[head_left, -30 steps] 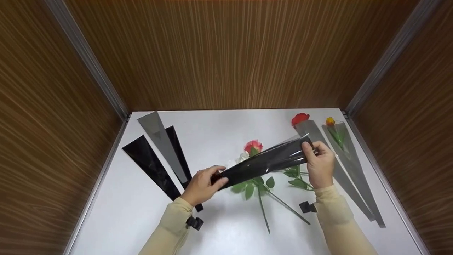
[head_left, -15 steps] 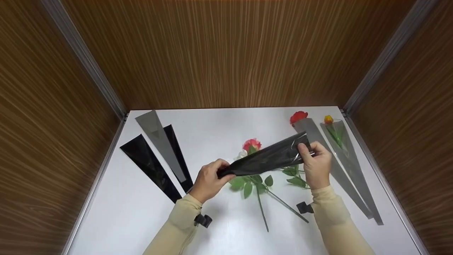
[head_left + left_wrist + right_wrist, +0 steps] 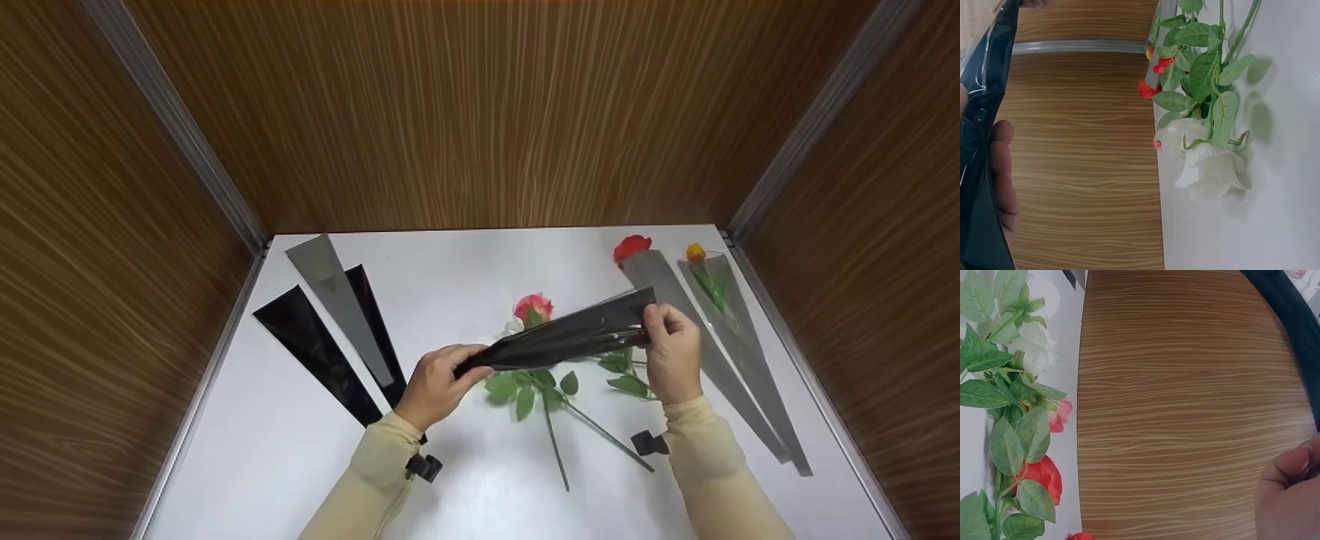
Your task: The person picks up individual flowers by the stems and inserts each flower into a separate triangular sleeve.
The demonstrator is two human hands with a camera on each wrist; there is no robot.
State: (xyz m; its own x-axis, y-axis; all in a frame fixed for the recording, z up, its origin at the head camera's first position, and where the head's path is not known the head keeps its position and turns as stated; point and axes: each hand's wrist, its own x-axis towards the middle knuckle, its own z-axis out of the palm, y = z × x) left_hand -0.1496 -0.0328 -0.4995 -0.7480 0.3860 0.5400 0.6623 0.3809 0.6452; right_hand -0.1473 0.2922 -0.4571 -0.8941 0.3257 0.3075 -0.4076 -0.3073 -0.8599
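Observation:
A black, shiny cellophane flower sleeve is held slantwise above the table. My left hand grips its narrow end between thumb and fingers. At the wide end, my right hand pinches the lower corner. Below the sleeve lie a pink-red flower and white roses, the roses mostly covered in the head view. Green leaves and bare stems stick out toward the front. Another leafy stem lies near my right hand, partly hidden by the sleeve.
On the left lie a black sleeve, a grey sleeve and another black sleeve. At the right are a red flower in a grey sleeve and a yellow-orange tulip in a see-through sleeve. Wood-grain panels enclose the table.
My left hand has gone from spread fingers at the sleeve's narrow end to a grip around it, slightly higher. My right thumb has shifted toward the wide end's edge.

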